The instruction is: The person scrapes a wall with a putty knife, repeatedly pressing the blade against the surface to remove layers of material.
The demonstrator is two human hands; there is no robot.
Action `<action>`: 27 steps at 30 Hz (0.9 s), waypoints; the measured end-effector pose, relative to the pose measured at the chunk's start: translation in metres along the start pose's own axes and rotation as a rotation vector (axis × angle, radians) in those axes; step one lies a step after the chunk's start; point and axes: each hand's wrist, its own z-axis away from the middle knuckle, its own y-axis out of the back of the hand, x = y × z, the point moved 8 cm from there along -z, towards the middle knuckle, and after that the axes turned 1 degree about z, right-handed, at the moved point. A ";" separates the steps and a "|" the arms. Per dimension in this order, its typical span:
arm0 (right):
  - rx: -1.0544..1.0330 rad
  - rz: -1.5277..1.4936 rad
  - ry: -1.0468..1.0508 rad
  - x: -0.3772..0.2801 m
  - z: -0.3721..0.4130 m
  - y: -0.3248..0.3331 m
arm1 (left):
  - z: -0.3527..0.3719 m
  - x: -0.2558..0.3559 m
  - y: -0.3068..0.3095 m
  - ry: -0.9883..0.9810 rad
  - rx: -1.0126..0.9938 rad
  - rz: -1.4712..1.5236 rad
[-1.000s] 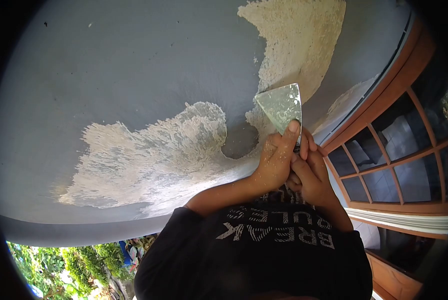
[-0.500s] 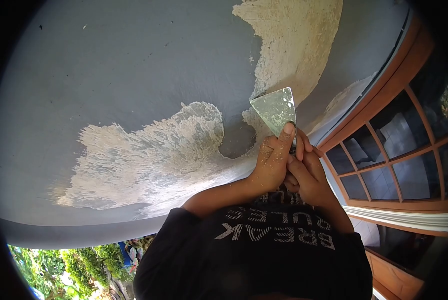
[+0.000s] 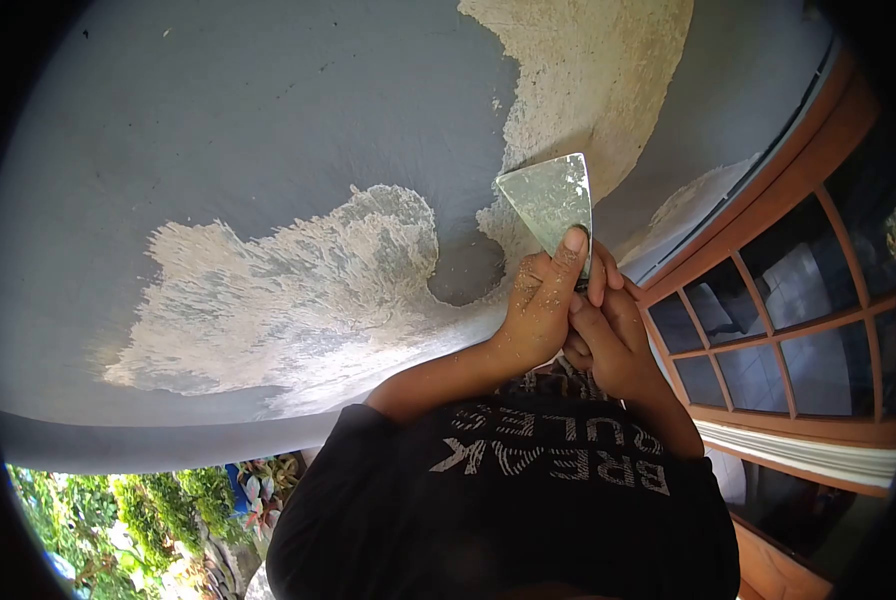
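Note:
A putty knife (image 3: 553, 195) with a wide, paint-speckled triangular blade points up and away from me. My left hand (image 3: 540, 310) is closed around its lower part, thumb pressed flat on the blade, with crumbs of debris on the skin. Just below and to the right, my right hand (image 3: 620, 345) is wrapped around the handle end, which the fingers mostly hide. The blade's wide edge lies at the grey wall (image 3: 268, 120), over the border of a bare, scraped patch (image 3: 598, 80); its left corner seems to touch.
Another rough, scraped patch (image 3: 288, 300) spreads across the wall to the left. At the right stands an orange-brown framed window (image 3: 768, 330) with several panes. Green plants (image 3: 158, 520) show at lower left. My black shirt (image 3: 508, 500) fills the bottom.
Both hands and the putty knife sit slightly higher in the view. The wall patches and plants have also shifted a little upward and left. The grip looks the same.

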 end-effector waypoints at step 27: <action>-0.159 0.403 0.159 -0.036 -0.011 0.016 | -0.011 0.004 -0.014 -0.149 0.078 0.138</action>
